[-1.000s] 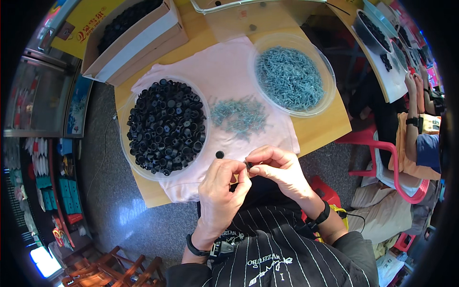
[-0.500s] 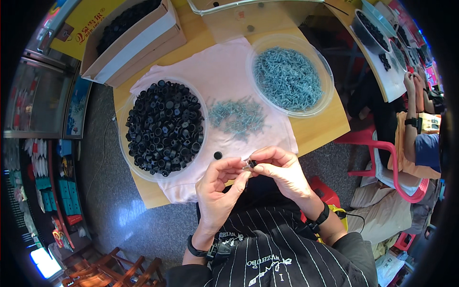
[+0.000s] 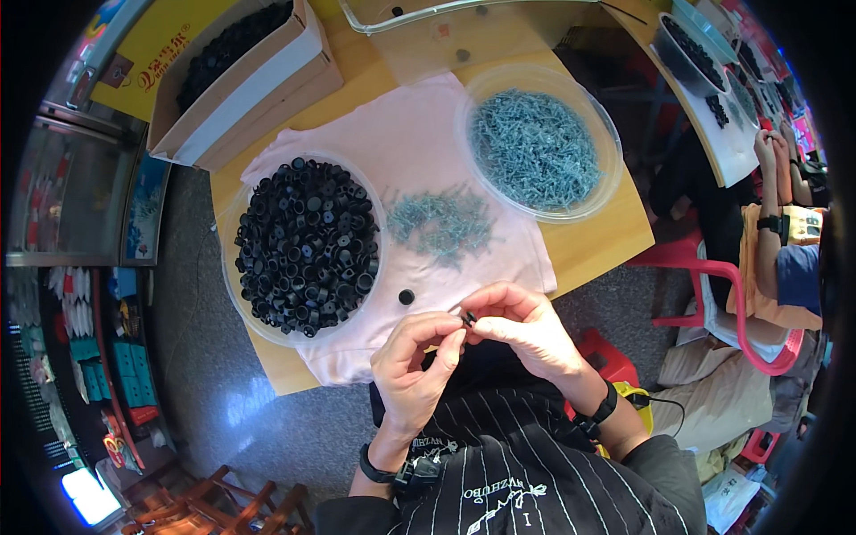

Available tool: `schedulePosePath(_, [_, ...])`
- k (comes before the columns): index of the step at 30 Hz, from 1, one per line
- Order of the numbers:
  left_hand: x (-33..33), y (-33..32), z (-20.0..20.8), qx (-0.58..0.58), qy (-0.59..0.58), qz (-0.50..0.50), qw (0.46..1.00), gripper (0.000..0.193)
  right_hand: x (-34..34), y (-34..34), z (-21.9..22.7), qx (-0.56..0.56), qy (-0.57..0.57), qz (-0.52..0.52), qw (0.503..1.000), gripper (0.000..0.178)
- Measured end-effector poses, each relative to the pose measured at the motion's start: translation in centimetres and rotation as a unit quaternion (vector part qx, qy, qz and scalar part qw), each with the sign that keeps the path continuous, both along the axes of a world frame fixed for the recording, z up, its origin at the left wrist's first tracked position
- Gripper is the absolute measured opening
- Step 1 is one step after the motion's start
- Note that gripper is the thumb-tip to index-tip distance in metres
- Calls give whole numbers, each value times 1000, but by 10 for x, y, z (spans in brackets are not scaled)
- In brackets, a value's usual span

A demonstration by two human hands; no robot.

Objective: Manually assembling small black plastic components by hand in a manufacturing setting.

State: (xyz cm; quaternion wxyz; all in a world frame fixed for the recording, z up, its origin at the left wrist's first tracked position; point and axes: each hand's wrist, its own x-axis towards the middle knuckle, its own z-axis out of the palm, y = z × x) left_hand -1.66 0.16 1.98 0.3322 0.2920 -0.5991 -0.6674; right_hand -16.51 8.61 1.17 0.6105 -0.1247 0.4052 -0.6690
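My left hand (image 3: 412, 367) and my right hand (image 3: 528, 337) meet fingertip to fingertip over the table's near edge. Between my right thumb and forefinger is a small black plastic cap (image 3: 470, 317). My left thumb and forefinger are pinched right beside it; what they grip, if anything, is too small to make out. A single black cap (image 3: 407, 297) lies just beyond my left hand on the pink cloth (image 3: 357, 352). To the left, a clear round tub (image 3: 383, 259) is heaped with black caps. A loose pile of silvery screws (image 3: 443, 223) is spread on the cloth.
A clear tub (image 3: 610, 169) full of screws stands at the right of the wooden table (image 3: 606, 245). An open cardboard box (image 3: 259, 94) of black parts sits at the far left. Beyond a pink plastic chair (image 3: 736, 285), other people's hands (image 3: 774, 152) work at another table.
My hands stay together, shifting slightly, and my left fingertips have drawn closer to the black cap. The view has tilted a little. The tubs and screw pile look the same.
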Motion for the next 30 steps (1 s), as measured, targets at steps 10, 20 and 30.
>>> schedulePosePath(10, [12,-4,-5,4,-41,-9,999,16,-3,1,5,14,74,69,995,27])
schedulePosePath(20, [15,-4,-11,-56,-105,71,990,25,2,-4,-2,31,41,56,997,23])
schedulePosePath(30, [3,-14,-24,-288,-315,135,894,28,1,-8,-13,5,81,-18,997,24])
